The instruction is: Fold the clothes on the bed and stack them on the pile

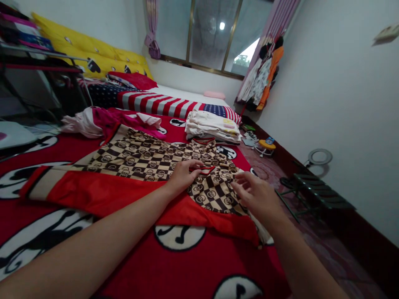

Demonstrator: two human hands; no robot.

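1. Two bare hands work over a checkered garment point(156, 162), which lies under the fingers on a red blanket point(187, 270).
2. The left hand point(183, 177) pinches a red trim point(202, 169).
3. The right hand point(254, 195) has fingers spread, near the garment.

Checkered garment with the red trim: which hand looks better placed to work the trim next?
Probably the left hand: it is pinching the red trim of the checkered garment. The right hand hangs open over the garment's far side, further from the trim and apparently gripping nothing.
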